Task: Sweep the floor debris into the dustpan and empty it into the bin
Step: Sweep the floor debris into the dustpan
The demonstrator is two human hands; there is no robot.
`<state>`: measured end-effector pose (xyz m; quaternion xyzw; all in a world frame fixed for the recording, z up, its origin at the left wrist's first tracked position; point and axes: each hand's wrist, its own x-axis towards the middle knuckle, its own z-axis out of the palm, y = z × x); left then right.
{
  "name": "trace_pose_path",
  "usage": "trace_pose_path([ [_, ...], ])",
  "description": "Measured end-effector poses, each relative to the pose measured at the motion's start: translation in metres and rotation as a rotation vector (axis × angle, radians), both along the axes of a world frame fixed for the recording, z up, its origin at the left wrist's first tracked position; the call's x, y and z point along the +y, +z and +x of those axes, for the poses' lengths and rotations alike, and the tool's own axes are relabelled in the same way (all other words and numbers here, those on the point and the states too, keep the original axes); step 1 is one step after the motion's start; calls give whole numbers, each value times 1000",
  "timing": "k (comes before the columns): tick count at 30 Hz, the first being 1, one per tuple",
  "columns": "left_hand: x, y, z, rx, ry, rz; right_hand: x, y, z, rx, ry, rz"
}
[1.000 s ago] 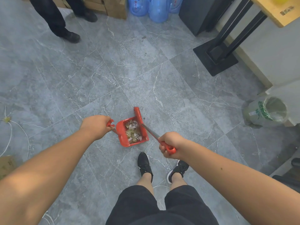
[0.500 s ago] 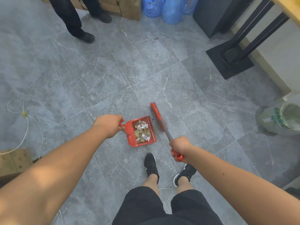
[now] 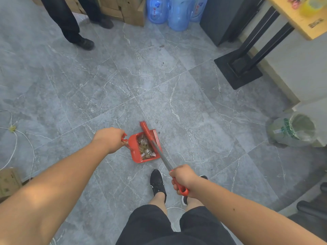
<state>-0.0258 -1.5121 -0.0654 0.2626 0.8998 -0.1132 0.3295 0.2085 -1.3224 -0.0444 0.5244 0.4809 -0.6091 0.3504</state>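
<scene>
My left hand (image 3: 110,138) is clenched on the loaded dustpan (image 3: 136,152), my right hand (image 3: 182,179) grasping the broom (image 3: 155,147). Debris (image 3: 146,147) looks light, loose; I'd carry level toward the bin (image 3: 292,129) at three o'clock.

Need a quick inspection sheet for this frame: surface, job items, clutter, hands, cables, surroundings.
Surface: grey marble-pattern tile floor; a few dark specks far ahead.
Job's things: red dustpan holding debris; red broom lying across its mouth; bag-lined bin at right.
Clutter: cardboard box at left edge.
Hands: left hand grips the dustpan handle; right hand grips the broom handle.
Cables: white cord looped at left.
Surroundings: bystander's legs, water jugs, table base.
</scene>
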Motion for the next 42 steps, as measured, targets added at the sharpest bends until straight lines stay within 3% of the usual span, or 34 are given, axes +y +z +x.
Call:
trace_pose_path([
  [11, -25, 11, 9, -52, 86, 11, 25, 10, -3, 41, 104, 102],
  [28, -171, 29, 54, 22, 299, 77, 62, -5, -4, -16, 276, 305],
  [42, -254, 51, 104, 38, 553, 86, 24, -6, -38, -18, 351, 272],
])
